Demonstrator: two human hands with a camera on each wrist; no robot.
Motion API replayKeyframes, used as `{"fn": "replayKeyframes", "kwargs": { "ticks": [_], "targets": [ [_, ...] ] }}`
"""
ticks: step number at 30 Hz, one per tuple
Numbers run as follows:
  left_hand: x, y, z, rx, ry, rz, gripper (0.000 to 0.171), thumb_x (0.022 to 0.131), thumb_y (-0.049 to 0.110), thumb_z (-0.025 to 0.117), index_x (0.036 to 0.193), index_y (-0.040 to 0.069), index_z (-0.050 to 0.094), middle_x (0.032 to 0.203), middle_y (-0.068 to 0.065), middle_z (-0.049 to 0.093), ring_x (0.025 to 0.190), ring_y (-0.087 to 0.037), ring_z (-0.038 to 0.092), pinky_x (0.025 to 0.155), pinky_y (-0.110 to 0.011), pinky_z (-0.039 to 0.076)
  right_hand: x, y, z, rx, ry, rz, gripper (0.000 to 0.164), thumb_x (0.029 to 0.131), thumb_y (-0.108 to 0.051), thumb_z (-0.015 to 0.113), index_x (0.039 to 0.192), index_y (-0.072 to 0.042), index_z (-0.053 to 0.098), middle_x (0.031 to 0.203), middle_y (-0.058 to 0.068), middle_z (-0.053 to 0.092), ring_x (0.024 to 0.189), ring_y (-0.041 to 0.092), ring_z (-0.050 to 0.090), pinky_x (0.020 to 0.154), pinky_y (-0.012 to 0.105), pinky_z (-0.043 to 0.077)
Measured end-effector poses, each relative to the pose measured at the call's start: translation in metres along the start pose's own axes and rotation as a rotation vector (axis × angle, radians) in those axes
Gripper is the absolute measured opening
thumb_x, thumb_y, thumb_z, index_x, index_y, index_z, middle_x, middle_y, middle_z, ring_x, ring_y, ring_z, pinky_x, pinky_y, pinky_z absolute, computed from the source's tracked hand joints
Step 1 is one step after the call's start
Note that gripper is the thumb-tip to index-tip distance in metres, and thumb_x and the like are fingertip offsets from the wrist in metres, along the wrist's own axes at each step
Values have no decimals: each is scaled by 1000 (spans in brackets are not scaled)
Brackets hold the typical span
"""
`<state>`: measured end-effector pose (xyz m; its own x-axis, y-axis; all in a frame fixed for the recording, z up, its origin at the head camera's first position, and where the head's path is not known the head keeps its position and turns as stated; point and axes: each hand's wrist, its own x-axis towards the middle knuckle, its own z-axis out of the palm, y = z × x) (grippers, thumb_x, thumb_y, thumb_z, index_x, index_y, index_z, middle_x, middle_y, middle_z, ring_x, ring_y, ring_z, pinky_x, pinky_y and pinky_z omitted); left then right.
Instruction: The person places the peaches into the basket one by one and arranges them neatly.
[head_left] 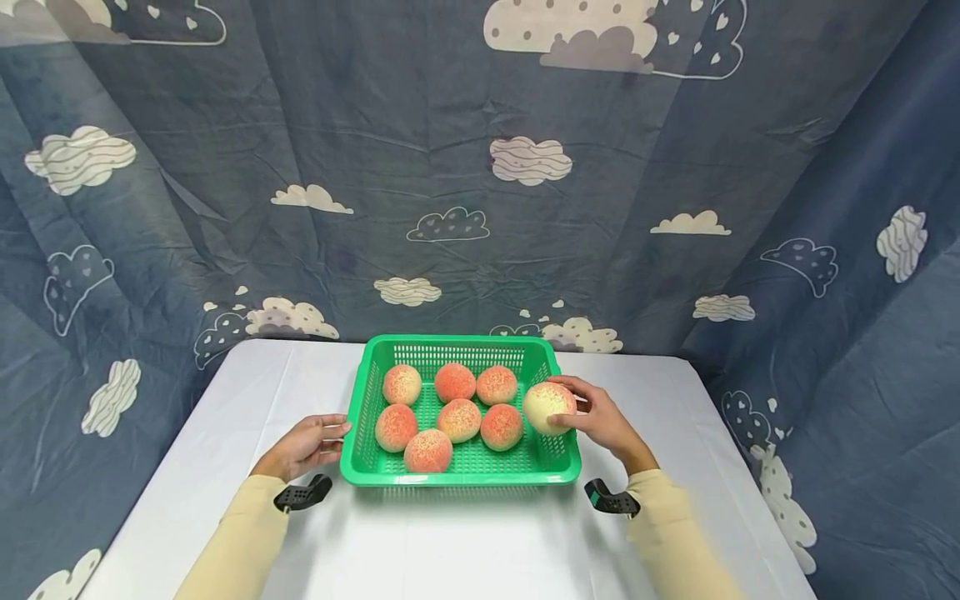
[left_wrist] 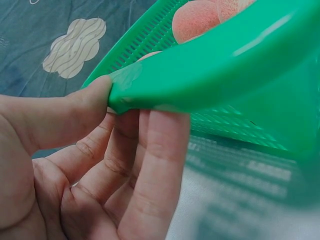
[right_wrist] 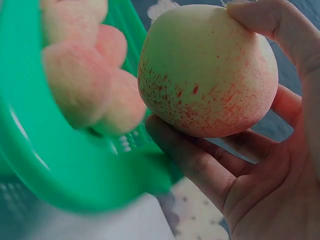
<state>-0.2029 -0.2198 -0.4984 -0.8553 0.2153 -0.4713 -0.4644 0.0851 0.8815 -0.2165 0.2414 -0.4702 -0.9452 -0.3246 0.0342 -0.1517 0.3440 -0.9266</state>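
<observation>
A green plastic basket [head_left: 465,480] with slotted walls sits on the table, several red-and-yellow peaches [head_left: 430,452] lying loose inside. At its left side my left hand [head_left: 306,443] pinches the rim [left_wrist: 210,70], thumb against the edge and fingers underneath. My right hand [head_left: 600,421] holds a larger, paler peach [right_wrist: 207,70] between thumb and fingers, above the basket's right side. That peach is cream-coloured with red speckles low on it in the right wrist view. Part of its far side is hidden.
A white cloth [head_left: 480,542] covers the table beneath the basket. Behind and at both sides hangs a dark blue curtain [head_left: 360,250] with cloud prints. A black band [head_left: 302,493] is on the left wrist and another band [head_left: 611,500] on the right.
</observation>
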Motion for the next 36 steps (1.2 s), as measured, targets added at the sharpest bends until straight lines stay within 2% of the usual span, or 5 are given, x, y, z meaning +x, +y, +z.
{"fn": "replayKeyframes", "kwargs": {
  "ticks": [5, 12, 22, 31, 36],
  "targets": [
    [0, 0, 0, -6, -4, 4, 49, 100, 12, 52, 138, -14, 35, 88, -1, 66, 78, -12, 63, 71, -27, 57, 5, -2, 20, 28, -70, -11, 62, 83, -8, 75, 137, 2, 48, 131, 23, 51, 103, 30, 59, 81, 35, 53],
    [0, -2, -1, -13, -12, 11, 48, 100, 13, 53, 136, -14, 38, 86, -1, 67, 76, -12, 64, 70, -27, 57, 10, 4, 46, -11, -113, -33, 60, 81, -10, 78, 135, -4, 53, 135, 18, 50, 108, 28, 55, 87, 39, 49],
    [4, -6, 0, 6, 16, 3, 48, 100, 14, 54, 136, -12, 39, 88, -1, 66, 77, -12, 63, 70, -28, 57, 13, -1, 82, -2, -211, -23, 60, 79, -9, 79, 133, -4, 55, 128, 14, 56, 109, 26, 56, 88, 44, 49],
    [4, -5, -2, 5, 13, 1, 49, 100, 13, 53, 138, -13, 37, 88, -2, 66, 78, -13, 62, 70, -28, 56, 17, 4, 94, -46, -258, 3, 59, 78, -17, 81, 131, -9, 58, 135, 12, 48, 112, 28, 56, 87, 37, 51],
    [3, -3, -3, -1, 8, 4, 48, 99, 13, 53, 137, -12, 37, 88, -2, 66, 78, -12, 63, 70, -27, 56, 18, 4, 94, -109, -269, -8, 58, 77, -19, 81, 130, -11, 58, 130, 9, 54, 107, 25, 59, 85, 38, 51]
  ]
}}
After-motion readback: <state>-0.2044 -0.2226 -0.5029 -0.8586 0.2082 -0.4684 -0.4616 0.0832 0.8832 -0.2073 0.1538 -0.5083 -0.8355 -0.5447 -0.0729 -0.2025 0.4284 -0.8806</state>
